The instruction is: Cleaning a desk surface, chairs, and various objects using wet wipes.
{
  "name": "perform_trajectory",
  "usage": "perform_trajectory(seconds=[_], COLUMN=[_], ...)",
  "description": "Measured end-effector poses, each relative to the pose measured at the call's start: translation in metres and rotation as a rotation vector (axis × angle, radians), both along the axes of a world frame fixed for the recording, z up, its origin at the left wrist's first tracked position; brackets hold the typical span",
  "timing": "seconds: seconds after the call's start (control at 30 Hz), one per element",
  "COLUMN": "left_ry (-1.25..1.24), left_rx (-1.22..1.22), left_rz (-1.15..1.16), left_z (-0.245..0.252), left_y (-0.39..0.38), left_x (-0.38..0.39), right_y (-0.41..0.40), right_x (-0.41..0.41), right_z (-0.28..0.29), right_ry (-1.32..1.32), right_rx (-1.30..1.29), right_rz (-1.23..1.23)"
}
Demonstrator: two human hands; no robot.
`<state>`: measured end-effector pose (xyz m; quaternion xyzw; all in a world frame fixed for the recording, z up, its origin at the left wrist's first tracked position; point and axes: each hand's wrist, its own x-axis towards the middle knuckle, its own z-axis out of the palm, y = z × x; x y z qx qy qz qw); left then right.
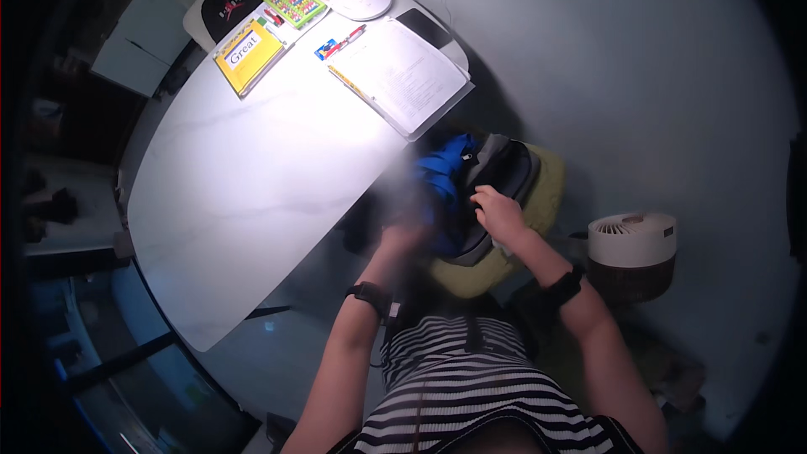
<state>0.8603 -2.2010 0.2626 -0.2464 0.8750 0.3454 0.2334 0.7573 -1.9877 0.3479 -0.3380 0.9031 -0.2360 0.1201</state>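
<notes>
A blue, black and grey backpack (441, 173) lies on a chair with a yellow-green seat (466, 280), beside the table's edge. At the backpack's right part is my right hand (498, 209), its fingers curled against the dark fabric; whether they pinch anything is unclear. My left hand (406, 227) is at the bag's left side, blurred and hazy, so its fingers and anything in them cannot be made out. Each wrist wears a black band. A zipper pull shows near the top of the blue part.
On the white table (252, 202) are printed papers (410, 75), a red pen (345, 41), yellow books (249, 57), a green abacus (294, 4), a dark tablet-like object (423, 28) and a desk lamp's base (360, 1). A white-and-brown round appliance (632, 255) stands right of the chair.
</notes>
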Motion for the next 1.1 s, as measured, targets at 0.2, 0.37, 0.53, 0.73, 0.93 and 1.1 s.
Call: perform_trajectory(seconds=[0.2,0.37,0.53,0.73,0.93,1.1], left_ry=[0.013,-0.105,-0.012,-0.095,-0.075,0.016], left_rx=[0.009,0.015,-0.029,0.009,0.147,0.260], left_rz=[-0.340,-0.296,-0.117,-0.324,-0.629,-0.214], left_z=[0.014,0.009,-0.012,-0.013,0.022,0.059], left_y=[-0.001,0.001,0.004,-0.005,-0.036,-0.045], left_x=[-0.028,-0.046,-0.049,-0.058,-0.062,-0.044], right_y=[-0.038,-0.051,-0.044,-0.056,-0.043,-0.027], right_x=[-0.043,-0.048,-0.049,-0.057,-0.071,-0.057], right_z=[-0.043,-0.075,-0.085,-0.083,-0.045,0.034], right_ry=[0.027,0.081,0.148,0.147,0.029,-0.056], right_rx=[0.428,0.775,0.689,0.629,0.413,0.245], right_rz=[0.208,0.408,0.405,0.260,0.507,0.521])
